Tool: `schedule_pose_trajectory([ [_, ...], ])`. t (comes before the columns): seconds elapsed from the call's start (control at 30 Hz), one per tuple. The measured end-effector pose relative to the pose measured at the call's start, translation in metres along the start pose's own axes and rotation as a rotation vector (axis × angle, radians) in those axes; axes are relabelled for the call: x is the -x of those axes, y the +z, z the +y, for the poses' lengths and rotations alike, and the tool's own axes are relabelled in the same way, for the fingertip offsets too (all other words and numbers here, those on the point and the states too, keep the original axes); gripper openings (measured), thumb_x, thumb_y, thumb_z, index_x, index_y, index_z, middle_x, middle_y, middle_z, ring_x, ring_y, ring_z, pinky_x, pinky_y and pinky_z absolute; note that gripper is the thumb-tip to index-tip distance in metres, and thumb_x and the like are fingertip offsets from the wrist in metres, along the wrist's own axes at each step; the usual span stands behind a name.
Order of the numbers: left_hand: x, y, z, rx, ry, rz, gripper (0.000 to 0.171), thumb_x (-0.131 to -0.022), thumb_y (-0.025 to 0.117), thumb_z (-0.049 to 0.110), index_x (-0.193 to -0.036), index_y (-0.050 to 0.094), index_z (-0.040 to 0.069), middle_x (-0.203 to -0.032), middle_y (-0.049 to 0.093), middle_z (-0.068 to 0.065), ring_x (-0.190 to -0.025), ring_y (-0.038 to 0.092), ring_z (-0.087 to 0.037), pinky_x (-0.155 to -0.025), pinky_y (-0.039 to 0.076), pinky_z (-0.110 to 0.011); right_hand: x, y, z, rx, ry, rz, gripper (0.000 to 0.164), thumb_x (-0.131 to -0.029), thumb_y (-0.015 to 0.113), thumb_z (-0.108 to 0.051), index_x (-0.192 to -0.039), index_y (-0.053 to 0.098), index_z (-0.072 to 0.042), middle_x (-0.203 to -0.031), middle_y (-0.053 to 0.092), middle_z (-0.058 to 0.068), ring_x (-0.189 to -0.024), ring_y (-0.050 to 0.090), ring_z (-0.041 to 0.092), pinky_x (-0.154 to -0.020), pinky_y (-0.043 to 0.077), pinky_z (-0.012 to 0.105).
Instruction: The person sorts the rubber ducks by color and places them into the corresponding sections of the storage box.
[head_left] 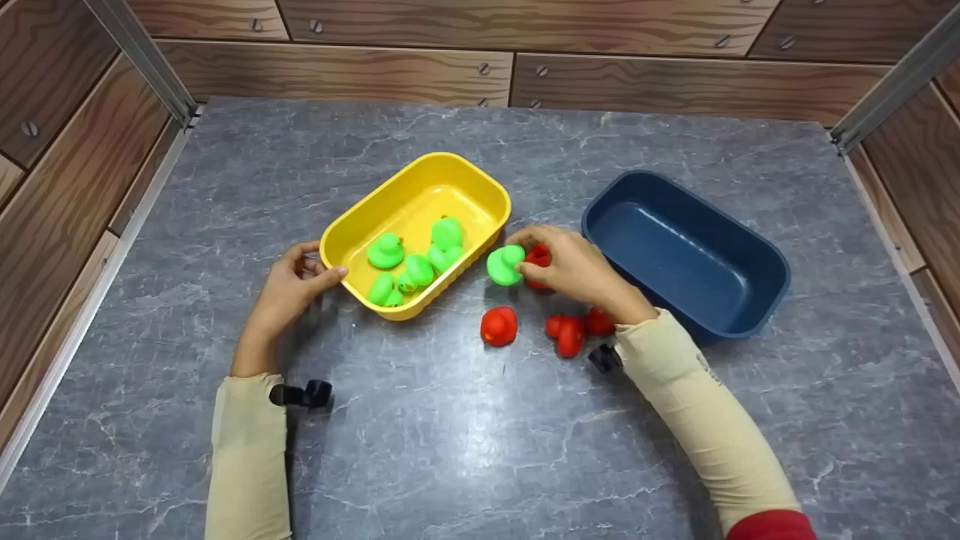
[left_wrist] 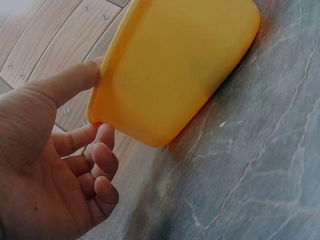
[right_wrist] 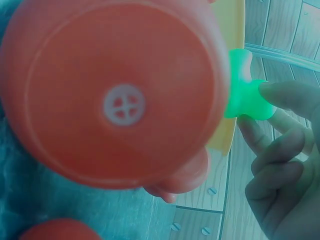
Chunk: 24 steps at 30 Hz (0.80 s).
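Observation:
My left hand [head_left: 292, 289] pinches the near-left rim of the yellow bin [head_left: 352, 217], thumb on top and fingers against the outside. In the left wrist view, the thumb and index finger meet at that rim. Several green rubber ducks [head_left: 385, 250] lie inside the bin. Between thumb and fingers, my right hand [head_left: 574, 266] holds another green rubber duck [head_left: 504, 265] just right of the bin; the right wrist view shows the pinch on its head. One red rubber duck [head_left: 537, 264] is partly hidden behind the right hand.
Another red duck [head_left: 499, 326] sits on the grey marbled table [head_left: 420, 420] in front of the bin. More red ducks [head_left: 570, 334] cluster below the right wrist. At the right stands a dark blue bin [head_left: 682, 251]. Wood-patterned panels [head_left: 337, 71] border the table.

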<state>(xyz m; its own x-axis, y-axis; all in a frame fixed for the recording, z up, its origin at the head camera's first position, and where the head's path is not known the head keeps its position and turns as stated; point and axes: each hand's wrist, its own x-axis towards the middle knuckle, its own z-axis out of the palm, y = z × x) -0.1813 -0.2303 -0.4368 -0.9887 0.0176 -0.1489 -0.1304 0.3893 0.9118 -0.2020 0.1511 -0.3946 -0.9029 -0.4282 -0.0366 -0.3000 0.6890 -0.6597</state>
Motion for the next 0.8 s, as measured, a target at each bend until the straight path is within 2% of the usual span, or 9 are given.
schedule_pose_trajectory([
  [0.13,-0.0006,-0.0002,0.0002,-0.005,-0.014,-0.001,0.062,-0.088,0.070,0.023,-0.139,0.043,-0.001,-0.091,0.052,0.001,-0.072,0.050,-0.003,-0.062,0.043,-0.016,0.0009,-0.0016,-0.0011,-0.020,0.000,0.002,0.036,-0.088,0.068,-0.017,-0.124,0.062,-0.012,-0.116,0.066,0.009,-0.107,0.060,0.030,-0.092,0.047,0.042],
  [0.3,-0.0001,-0.0001,0.0012,-0.002,-0.019,0.000,0.062,-0.088,0.070,0.023,-0.139,0.043,-0.001,-0.090,0.052,0.002,-0.070,0.049,-0.003,-0.060,0.043,-0.017,0.0021,-0.0038,-0.0039,-0.050,0.005,0.017,0.035,-0.089,0.067,-0.017,-0.124,0.063,-0.012,-0.117,0.066,0.009,-0.101,0.060,0.030,-0.083,0.046,0.035],
  [0.43,-0.0001,-0.0001,0.0018,-0.001,-0.017,0.000,0.062,-0.088,0.070,0.022,-0.139,0.043,-0.001,-0.089,0.052,0.002,-0.068,0.049,-0.003,-0.059,0.042,-0.017,0.0020,-0.0036,-0.0040,-0.079,0.002,0.036,0.036,-0.089,0.067,-0.017,-0.124,0.063,-0.011,-0.116,0.066,0.009,-0.089,0.057,0.028,-0.074,0.044,0.030],
  [0.67,-0.0001,0.0002,0.0018,0.011,-0.015,-0.006,0.063,-0.088,0.070,0.022,-0.139,0.042,-0.001,-0.087,0.053,0.003,-0.065,0.049,-0.003,-0.056,0.042,-0.019,0.0017,-0.0033,-0.0067,-0.134,-0.002,0.119,0.033,-0.088,0.068,-0.016,-0.120,0.064,-0.012,-0.111,0.067,0.007,-0.058,0.041,0.017,-0.056,0.036,0.021],
  [0.8,0.0004,0.0001,0.0019,0.015,-0.009,-0.006,0.062,-0.088,0.070,0.022,-0.139,0.043,-0.001,-0.088,0.053,0.003,-0.067,0.049,-0.003,-0.058,0.042,-0.018,0.0000,-0.0021,-0.0091,-0.183,-0.016,0.184,0.032,-0.088,0.070,-0.014,-0.119,0.065,-0.010,-0.107,0.067,0.008,-0.054,0.040,0.019,-0.050,0.033,0.019],
])
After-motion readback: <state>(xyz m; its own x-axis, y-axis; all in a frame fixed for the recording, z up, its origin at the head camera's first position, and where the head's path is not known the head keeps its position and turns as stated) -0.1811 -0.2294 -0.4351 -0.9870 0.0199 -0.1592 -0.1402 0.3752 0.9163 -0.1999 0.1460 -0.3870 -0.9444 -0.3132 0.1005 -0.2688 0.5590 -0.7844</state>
